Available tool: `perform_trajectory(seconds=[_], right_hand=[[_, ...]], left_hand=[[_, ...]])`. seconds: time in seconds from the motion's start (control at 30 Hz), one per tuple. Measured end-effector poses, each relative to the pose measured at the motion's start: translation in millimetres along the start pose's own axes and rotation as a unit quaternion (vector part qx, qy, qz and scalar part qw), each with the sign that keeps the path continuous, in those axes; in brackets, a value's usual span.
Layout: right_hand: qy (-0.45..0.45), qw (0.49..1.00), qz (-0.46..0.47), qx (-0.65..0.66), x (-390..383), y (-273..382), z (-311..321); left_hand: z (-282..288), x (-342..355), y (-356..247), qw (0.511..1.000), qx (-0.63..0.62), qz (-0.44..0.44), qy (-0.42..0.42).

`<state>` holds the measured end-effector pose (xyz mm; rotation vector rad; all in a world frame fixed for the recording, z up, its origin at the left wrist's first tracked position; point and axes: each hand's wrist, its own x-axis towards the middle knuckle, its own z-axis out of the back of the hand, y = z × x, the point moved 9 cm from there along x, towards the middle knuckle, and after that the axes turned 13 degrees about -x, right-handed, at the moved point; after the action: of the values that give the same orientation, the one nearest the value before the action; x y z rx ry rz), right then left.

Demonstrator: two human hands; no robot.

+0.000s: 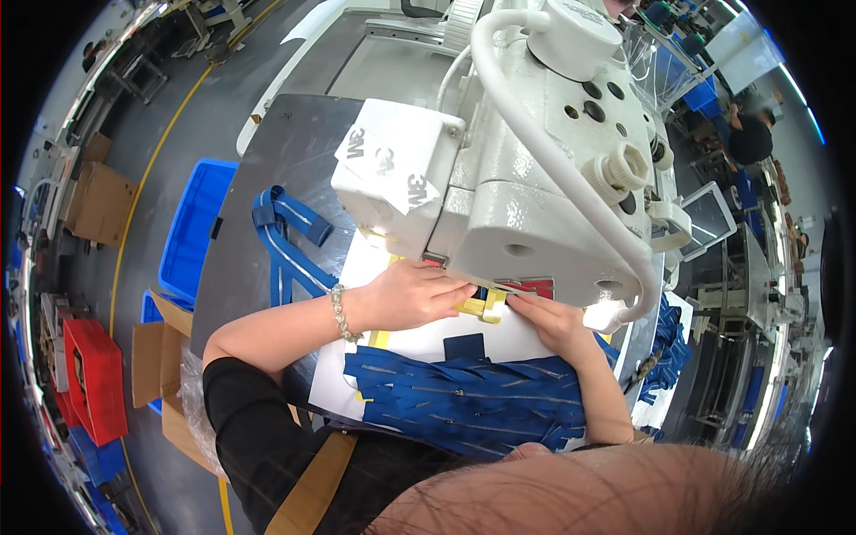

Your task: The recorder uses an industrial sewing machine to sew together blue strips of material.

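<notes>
A large white sewing machine [508, 214] stands over the work in front of me. My left hand [415, 296] lies with its fingers stretched out toward a yellow block-like guide [484, 306] under the machine head. From the other side, my right hand [551, 321] reaches to the same spot, its fingers extended; its fingertips are partly hidden under the head. A little dark blue shows behind the yellow guide, too hidden to make out. Closer to me, a pile of blue zipper strips [473, 401] rests on the white work surface [334, 361], a small dark blue piece [464, 347] beside it.
A long blue zipper strip [283, 236] lies looped on the grey metal table [241, 267] at left. Beyond that edge stand a blue bin [198, 223], an open cardboard box [160, 357] and a red crate [94, 379]. More blue strips [664, 348] hang at right.
</notes>
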<state>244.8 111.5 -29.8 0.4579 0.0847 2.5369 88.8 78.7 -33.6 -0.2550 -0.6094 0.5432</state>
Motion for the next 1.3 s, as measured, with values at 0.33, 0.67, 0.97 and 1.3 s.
perform_trajectory(seconds=[0.33,0.67,0.97,1.3], right_hand=[[-0.006,0.999,-0.004,-0.050,-8.4,-1.0,-5.0],[0.041,0.998,-0.053,-0.018,-18.1,-12.0,-16.8],[0.030,0.998,-0.048,-0.001,-12.4,-8.8,-13.2],[0.013,0.999,-0.041,-0.021,-8.4,-5.3,-7.3]], left_hand=[[3.9,1.1,-3.4,1.000,-0.003,-0.021,-0.012],[-6.4,-3.1,3.6,1.000,-0.021,0.005,-0.004],[-2.1,-2.4,-0.1,1.000,-0.003,-0.015,-0.012],[-0.1,-0.1,2.3,1.000,-0.026,-0.007,-0.011]])
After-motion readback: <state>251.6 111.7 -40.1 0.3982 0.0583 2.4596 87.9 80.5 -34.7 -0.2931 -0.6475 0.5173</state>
